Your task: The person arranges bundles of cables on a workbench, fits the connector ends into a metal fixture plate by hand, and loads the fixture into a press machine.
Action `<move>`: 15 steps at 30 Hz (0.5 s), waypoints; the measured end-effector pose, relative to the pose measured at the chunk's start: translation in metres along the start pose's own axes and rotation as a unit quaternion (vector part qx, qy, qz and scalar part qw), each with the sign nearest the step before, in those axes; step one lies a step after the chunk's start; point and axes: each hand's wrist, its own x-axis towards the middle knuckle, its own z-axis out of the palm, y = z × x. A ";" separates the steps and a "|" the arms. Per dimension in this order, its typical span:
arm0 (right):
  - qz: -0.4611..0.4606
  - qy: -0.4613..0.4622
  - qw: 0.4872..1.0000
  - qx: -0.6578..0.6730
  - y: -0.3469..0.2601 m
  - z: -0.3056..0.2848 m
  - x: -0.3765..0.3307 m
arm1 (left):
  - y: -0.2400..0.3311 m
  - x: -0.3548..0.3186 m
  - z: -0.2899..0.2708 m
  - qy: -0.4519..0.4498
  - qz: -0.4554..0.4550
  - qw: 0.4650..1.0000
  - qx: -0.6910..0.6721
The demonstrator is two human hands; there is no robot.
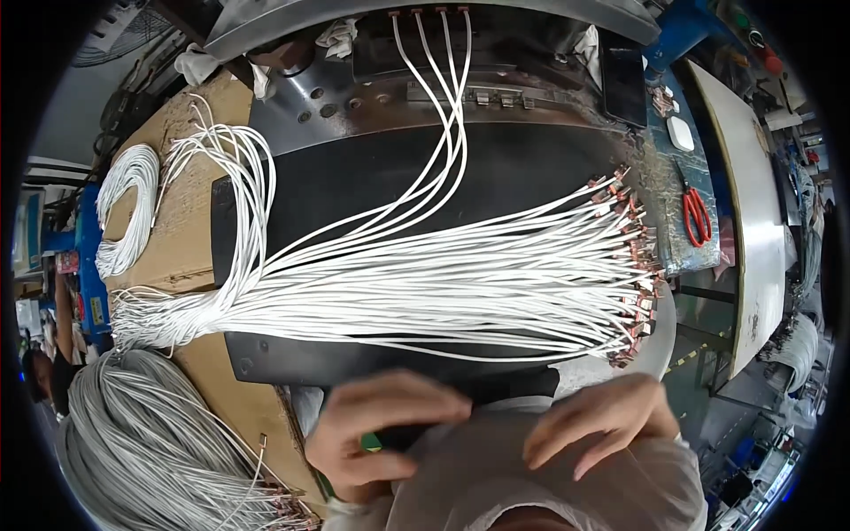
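My left hand (pixel 382 427) hovers in front of my body, near the front edge of the black work surface (pixel 328 155). Its fingers curve with the thumb well apart, and nothing shows between them; the hand is slightly blurred. To the right, my right hand (pixel 606 419) is also empty, fingers loosely spread over my light clothing. Beyond both hands lies a wide bundle of white cables (pixel 425 288), fanned out to reddish-brown connector ends (pixel 639 265) at the right. Several cables (pixel 456 124) run from this bundle up to the metal machine (pixel 434 18) at the back.
Left, a coiled white cable bundle (pixel 131 208) lies on cardboard (pixel 190 257); a large grey-white cable heap (pixel 146 434) sits nearer. Right, red-handled scissors (pixel 696 217), a white case (pixel 680 134) and a dark phone (pixel 624 84) lie near the machine. Another person (pixel 55 354) is at far left.
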 end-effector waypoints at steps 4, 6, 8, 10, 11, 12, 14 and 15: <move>0.142 0.341 0.919 0.137 0.121 0.104 -0.056 | -0.047 -0.133 0.012 0.193 -0.278 0.937 -0.083; 0.148 0.615 0.720 0.285 0.156 0.121 -0.076 | -0.076 -0.155 0.009 0.359 -0.274 0.875 -0.175; 0.088 0.701 0.587 0.395 0.170 0.111 -0.059 | -0.108 -0.160 0.004 0.423 -0.261 0.855 -0.150; 0.008 0.707 0.620 0.340 0.185 0.102 -0.051 | -0.126 -0.156 -0.002 0.541 -0.219 0.806 -0.097; -0.034 0.708 0.634 0.310 0.191 0.099 -0.049 | -0.126 -0.154 -0.003 0.538 -0.217 0.808 -0.096; -0.037 0.708 0.634 0.309 0.197 0.099 -0.052 | -0.125 -0.152 -0.004 0.534 -0.215 0.812 -0.098; 0.046 0.693 0.681 0.231 0.194 0.101 -0.052 | -0.120 -0.150 -0.006 0.523 -0.213 0.819 -0.101; 0.088 0.682 0.700 0.190 0.194 0.101 -0.052 | -0.119 -0.150 -0.007 0.520 -0.211 0.822 -0.101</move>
